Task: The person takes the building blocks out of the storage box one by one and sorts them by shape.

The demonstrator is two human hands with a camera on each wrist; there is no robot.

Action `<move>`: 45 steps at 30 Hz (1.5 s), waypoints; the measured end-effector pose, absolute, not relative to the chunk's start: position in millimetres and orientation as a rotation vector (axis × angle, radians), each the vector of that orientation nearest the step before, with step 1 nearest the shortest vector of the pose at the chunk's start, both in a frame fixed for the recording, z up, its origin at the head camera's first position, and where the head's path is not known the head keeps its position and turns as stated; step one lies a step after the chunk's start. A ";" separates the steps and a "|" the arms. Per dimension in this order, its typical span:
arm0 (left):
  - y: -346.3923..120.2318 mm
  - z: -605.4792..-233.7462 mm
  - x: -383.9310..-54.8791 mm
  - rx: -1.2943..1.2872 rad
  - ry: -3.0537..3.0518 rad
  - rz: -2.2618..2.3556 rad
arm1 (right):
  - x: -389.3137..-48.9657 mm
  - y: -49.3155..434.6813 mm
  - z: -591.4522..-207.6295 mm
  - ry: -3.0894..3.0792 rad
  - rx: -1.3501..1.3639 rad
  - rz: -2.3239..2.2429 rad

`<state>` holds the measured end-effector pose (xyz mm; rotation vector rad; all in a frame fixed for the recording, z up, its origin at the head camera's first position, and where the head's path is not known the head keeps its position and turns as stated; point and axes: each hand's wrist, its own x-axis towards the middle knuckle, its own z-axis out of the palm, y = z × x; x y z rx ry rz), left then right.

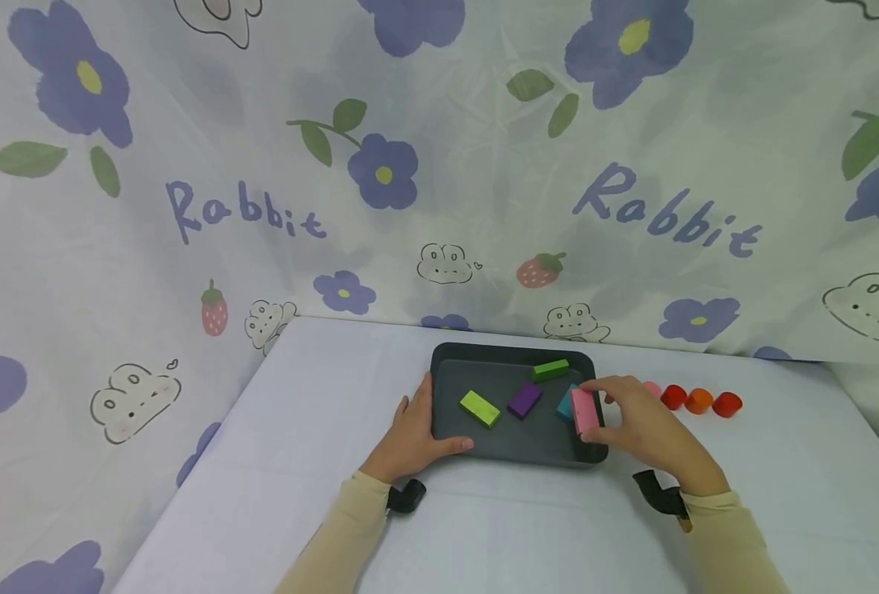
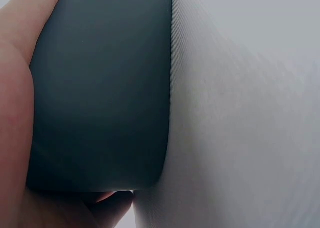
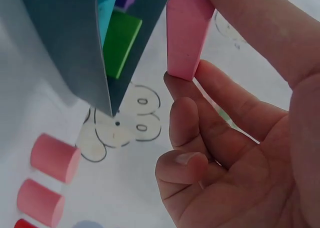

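Observation:
A dark grey rectangular tray (image 1: 517,452) lies on the white table. My left hand (image 1: 413,437) holds its near left corner, fingers along the left side and thumb over the front rim. The left wrist view shows the tray's outer wall (image 2: 102,88) close up beside that hand. Between thumb and fingertips my right hand (image 1: 647,425) pinches a pink rectangular block (image 1: 584,412), held above the tray's right end. Inside the tray are a lime block (image 1: 480,409), a purple block (image 1: 524,400), a green block (image 1: 550,370) and a blue block (image 1: 566,403), partly covered by the pink one.
Right of the tray stands a row of small cylinders: a red one (image 1: 674,397), an orange one (image 1: 699,401), another red one (image 1: 727,404) and pink ones (image 3: 55,157), partly hidden by my right hand in the head view. A patterned cloth (image 1: 447,165) hangs behind the table.

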<state>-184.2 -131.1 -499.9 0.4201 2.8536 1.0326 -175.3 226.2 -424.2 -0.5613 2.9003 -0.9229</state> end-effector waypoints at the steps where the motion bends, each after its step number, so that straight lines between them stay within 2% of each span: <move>1: -131.0 -500.0 -184.5 0.422 2.852 1.035 | -175.3 227.7 -423.4 2.904 -0.556 -0.926; 28: -130.0 -496.4 -182.7 0.405 2.830 1.033 | -178.3 263.2 -420.5 2.940 -0.452 -0.868; 45: -130.5 -498.6 -183.9 0.408 2.837 1.038 | -183.2 265.6 -429.6 2.893 -0.355 -0.777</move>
